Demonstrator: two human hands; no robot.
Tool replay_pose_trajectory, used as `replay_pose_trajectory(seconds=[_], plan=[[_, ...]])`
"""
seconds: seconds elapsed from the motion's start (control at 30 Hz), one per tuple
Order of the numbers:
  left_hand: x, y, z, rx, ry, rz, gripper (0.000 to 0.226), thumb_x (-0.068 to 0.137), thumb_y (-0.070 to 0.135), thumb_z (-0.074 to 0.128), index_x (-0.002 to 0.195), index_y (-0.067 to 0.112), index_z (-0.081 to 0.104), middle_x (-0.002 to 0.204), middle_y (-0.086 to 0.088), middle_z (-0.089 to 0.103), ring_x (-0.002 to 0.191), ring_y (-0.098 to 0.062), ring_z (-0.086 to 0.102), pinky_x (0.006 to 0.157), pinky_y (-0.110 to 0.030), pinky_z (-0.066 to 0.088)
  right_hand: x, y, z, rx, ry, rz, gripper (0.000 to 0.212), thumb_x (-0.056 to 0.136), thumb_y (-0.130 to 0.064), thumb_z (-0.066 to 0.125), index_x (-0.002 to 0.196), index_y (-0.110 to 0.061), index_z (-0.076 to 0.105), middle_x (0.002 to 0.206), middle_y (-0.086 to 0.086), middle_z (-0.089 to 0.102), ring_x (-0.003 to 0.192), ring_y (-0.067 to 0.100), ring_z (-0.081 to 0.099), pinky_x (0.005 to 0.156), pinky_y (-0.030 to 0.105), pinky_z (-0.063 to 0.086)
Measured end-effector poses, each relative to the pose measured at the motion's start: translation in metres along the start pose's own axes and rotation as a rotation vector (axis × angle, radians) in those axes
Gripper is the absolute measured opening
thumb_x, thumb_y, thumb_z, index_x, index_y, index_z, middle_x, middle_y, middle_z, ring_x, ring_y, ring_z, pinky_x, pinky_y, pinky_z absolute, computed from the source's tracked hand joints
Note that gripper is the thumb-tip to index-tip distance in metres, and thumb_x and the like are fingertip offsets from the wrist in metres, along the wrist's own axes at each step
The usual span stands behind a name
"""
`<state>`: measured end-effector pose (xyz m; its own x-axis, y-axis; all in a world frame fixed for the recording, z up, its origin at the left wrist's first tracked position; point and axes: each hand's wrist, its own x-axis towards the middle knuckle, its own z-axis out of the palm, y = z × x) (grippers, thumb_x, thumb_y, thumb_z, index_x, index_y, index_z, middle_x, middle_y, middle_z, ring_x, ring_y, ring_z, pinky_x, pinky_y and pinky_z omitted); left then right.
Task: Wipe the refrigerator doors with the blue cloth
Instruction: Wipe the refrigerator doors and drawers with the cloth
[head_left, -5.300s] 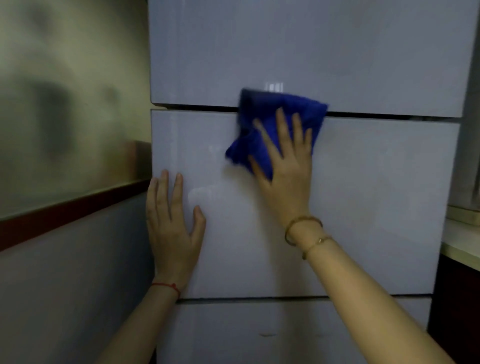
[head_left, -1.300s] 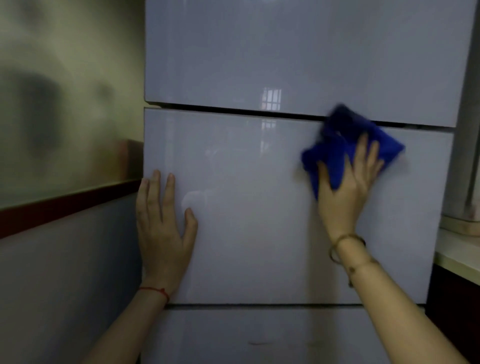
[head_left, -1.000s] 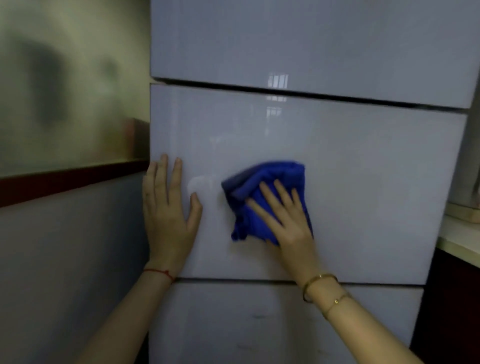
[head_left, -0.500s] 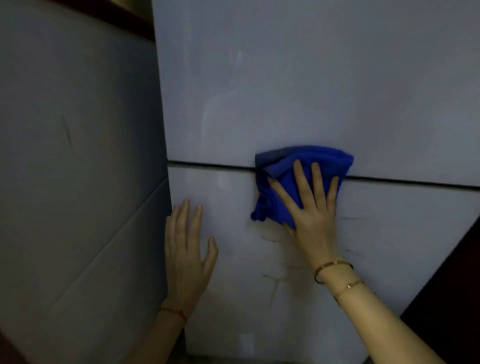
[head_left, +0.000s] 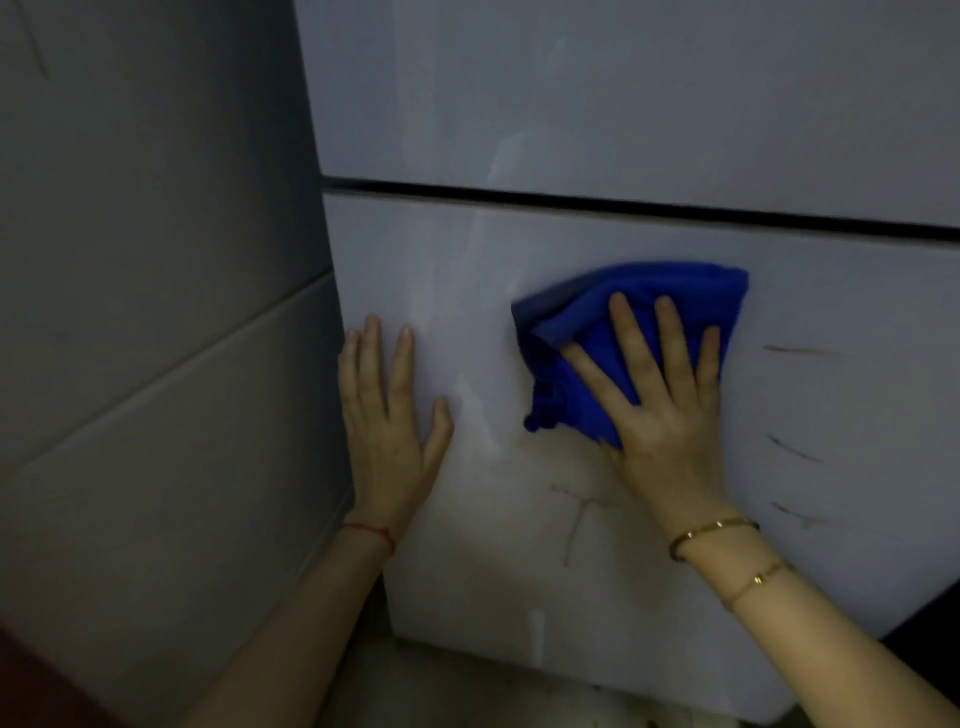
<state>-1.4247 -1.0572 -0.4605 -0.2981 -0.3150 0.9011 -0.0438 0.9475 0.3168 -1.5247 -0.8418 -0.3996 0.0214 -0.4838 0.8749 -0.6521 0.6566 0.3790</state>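
Observation:
The white refrigerator fills the view; its bottom door (head_left: 831, 312) carries dark scuff marks and smears, and the door above (head_left: 623, 93) sits over a dark gap. A crumpled blue cloth (head_left: 587, 332) lies flat against the upper middle of the bottom door. My right hand (head_left: 660, 395) presses on the cloth with straight, spread fingers. My left hand (head_left: 387, 421) rests flat on the same door near its left edge, fingers straight and pointing up, apart from the cloth.
A grey tiled wall (head_left: 156, 312) stands directly left of the refrigerator. The floor (head_left: 467, 686) shows below the bottom door. A dark cabinet side (head_left: 930, 639) is at the lower right.
My right hand has slid the cloth down from the gap between the doors onto the bottom door's face. The left hand stays flat on the bottom door. The view has drawn closer.

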Motion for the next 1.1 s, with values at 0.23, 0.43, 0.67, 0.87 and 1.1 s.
replay_pose_trajectory(seconds=[0.23,0.43,0.67,0.87,1.1], plan=[[-0.016,-0.006,0.008,-0.026,0.057,0.014,0.061,0.099,0.030,0.046,0.151,0.003,0.029,0.160,-0.018,0.017,0.152,-0.029,0.006,0.127,-0.036,0.004,-0.120,-0.040,0.029,0.009,-0.182,-0.295,0.073,0.086,-0.017,0.058,0.149,-0.030,0.023,0.162,0.003,0.006,0.142,0.028,0.019,0.120,0.045,0.003],[-0.037,-0.008,0.015,-0.073,0.027,-0.033,0.065,0.097,0.028,0.050,0.153,0.005,0.024,0.162,-0.018,0.014,0.153,-0.025,0.001,0.123,-0.060,0.014,-0.128,-0.019,0.010,-0.025,-0.220,-0.343,0.059,0.093,-0.015,0.052,0.145,-0.028,0.029,0.157,0.004,0.019,0.141,0.026,0.020,0.121,0.041,0.003],[-0.037,-0.006,0.017,-0.126,0.041,-0.048,0.070,0.095,0.019,0.057,0.153,0.005,0.021,0.162,-0.019,0.012,0.152,-0.024,0.000,0.120,-0.065,0.014,-0.056,-0.033,0.007,0.086,-0.123,0.021,0.064,0.087,-0.059,0.056,0.140,-0.025,0.044,0.151,0.010,0.027,0.144,0.034,0.017,0.122,0.047,-0.003],[-0.035,-0.006,0.019,-0.123,0.057,-0.038,0.071,0.094,0.018,0.057,0.153,0.007,0.020,0.161,-0.018,0.010,0.152,-0.024,0.000,0.120,-0.065,0.014,-0.050,-0.045,0.010,0.166,-0.013,0.141,0.047,0.095,-0.044,0.054,0.135,-0.021,0.052,0.148,0.012,0.039,0.143,0.031,0.019,0.121,0.051,0.001],[-0.036,-0.007,0.016,-0.113,0.048,-0.023,0.068,0.094,0.019,0.057,0.151,0.000,0.026,0.160,-0.026,0.017,0.151,-0.026,0.003,0.120,-0.063,0.015,-0.131,-0.049,0.022,0.197,-0.181,-0.070,0.040,0.099,-0.040,0.045,0.135,-0.024,0.045,0.148,0.005,0.034,0.146,0.025,0.019,0.121,0.048,0.012]])
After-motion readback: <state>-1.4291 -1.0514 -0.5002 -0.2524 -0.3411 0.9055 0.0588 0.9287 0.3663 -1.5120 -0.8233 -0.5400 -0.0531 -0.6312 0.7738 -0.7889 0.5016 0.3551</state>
